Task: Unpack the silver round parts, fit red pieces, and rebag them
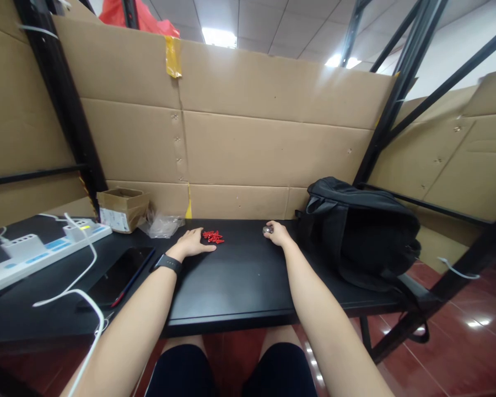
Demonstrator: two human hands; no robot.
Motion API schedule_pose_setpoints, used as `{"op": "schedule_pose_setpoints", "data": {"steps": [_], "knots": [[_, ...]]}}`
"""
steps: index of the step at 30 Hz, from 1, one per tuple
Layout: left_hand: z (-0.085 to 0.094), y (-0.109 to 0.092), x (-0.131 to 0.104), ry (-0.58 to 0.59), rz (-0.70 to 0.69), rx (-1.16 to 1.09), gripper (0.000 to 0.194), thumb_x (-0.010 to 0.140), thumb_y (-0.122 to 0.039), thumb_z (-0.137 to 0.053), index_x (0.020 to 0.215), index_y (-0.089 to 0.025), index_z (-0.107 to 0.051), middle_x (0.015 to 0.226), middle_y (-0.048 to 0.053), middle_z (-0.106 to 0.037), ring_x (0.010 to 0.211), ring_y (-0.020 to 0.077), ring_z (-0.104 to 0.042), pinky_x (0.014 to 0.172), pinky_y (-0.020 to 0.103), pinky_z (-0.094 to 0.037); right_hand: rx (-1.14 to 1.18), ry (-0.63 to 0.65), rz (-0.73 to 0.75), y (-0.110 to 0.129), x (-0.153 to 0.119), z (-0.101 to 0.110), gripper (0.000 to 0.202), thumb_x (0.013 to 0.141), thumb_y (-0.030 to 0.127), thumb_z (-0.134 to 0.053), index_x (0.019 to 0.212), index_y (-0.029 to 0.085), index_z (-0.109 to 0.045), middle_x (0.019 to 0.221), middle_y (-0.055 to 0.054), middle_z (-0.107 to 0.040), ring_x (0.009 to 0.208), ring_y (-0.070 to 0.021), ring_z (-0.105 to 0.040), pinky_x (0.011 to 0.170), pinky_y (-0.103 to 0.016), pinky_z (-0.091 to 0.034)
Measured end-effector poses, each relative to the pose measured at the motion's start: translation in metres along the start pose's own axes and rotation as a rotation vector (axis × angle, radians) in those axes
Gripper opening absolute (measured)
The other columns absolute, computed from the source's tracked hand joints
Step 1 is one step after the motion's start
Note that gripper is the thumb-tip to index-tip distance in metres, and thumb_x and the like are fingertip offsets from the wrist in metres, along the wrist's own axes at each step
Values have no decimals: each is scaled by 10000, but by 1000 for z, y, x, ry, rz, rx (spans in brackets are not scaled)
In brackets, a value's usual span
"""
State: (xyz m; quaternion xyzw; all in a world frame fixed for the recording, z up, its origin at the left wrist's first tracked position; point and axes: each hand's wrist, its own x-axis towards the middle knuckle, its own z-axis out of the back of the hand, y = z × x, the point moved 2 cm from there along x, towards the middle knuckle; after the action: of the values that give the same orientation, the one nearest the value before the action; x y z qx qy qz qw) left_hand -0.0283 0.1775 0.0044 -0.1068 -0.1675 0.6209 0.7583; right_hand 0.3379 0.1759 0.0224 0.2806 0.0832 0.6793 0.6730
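A loose pile of small red pieces lies on the black tabletop; their exact kind is too small to make out. Just left of the pile rests my left hand, its thumb and fingers spread apart around the near side of it, holding nothing. On the wrist is a dark watch. Farther right, my right hand is closed round a small shiny, rounded metallic object, held low at the tabletop. Part of this object is hidden by the fingers.
A black backpack stands right of my right arm. On the left are a power strip with white cables, a dark tablet, an open cardboard box and a clear plastic bag. A cardboard wall closes the back.
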Motion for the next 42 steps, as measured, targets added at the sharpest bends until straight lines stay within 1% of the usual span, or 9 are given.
{"op": "schedule_pose_setpoints", "data": {"steps": [3, 6, 9, 12, 21, 26, 33, 42], "knots": [[0, 0, 0, 28, -18, 28, 1220, 554, -856, -625, 1490, -110, -388, 1537, 216, -410, 1422, 396, -375, 1118, 409, -348, -17, 2, -29, 1, 0, -1, 489, 774, 221, -762, 1226, 190, -580, 1131, -103, -702, 1046, -219, -670, 933, -311, -475], [2, -2, -2, 37, 3, 19, 1261, 555, -850, -632, 1523, -106, -318, 1547, 227, -388, 1425, 396, -370, 1113, 412, -360, -33, -4, -57, 3, -3, 1, 584, 787, 260, -756, 1308, 191, -501, 1157, -125, -692, 1064, -243, -669, 939, -336, -471], [6, -6, -7, 39, 21, 12, 1297, 564, -821, -655, 1551, -94, -231, 1549, 242, -374, 1426, 388, -372, 1117, 408, -361, -84, -12, -68, 6, -8, 3, 656, 812, 294, -735, 1371, 152, -423, 1193, -178, -673, 1119, -290, -650, 947, -371, -464], [8, -9, -10, 40, 25, 11, 1280, 580, -797, -665, 1553, -93, -221, 1547, 242, -379, 1427, 385, -373, 1124, 410, -356, -137, -20, -55, 9, -12, 6, 662, 836, 301, -709, 1391, 136, -389, 1208, -205, -664, 1151, -315, -637, 947, -385, -458], [7, -8, -9, 37, 23, 6, 1247, 583, -793, -674, 1543, -117, -252, 1544, 237, -388, 1430, 396, -363, 1125, 426, -345, -147, -47, 24, 15, -13, 10, 569, 879, 286, -652, 1377, 173, -399, 1263, -176, -639, 1191, -285, -599, 977, -364, -431], [8, -7, -9, 33, 26, 10, 1260, 561, -827, -658, 1539, -134, -268, 1531, 232, -410, 1412, 401, -392, 1101, 422, -372, -136, -69, 50, 14, -11, 12, 543, 877, 284, -652, 1357, 189, -416, 1236, -152, -649, 1163, -274, -608, 970, -349, -433], [7, -7, -8, 30, 6, 10, 1264, 568, -816, -665, 1539, -113, -263, 1521, 243, -418, 1402, 404, -403, 1101, 427, -371, -112, -53, 42, 10, -10, 11, 532, 871, 274, -663, 1342, 182, -433, 1232, -154, -651, 1150, -265, -616, 967, -351, -442], [7, -6, -8, 20, 18, -6, 1248, 554, -804, -685, 1529, -129, -298, 1519, 227, -430, 1404, 400, -404, 1091, 420, -381, -94, -60, 61, 3, -7, 9, 538, 846, 276, -694, 1327, 220, -460, 1190, -119, -670, 1091, -245, -641, 949, -349, -454]]}}
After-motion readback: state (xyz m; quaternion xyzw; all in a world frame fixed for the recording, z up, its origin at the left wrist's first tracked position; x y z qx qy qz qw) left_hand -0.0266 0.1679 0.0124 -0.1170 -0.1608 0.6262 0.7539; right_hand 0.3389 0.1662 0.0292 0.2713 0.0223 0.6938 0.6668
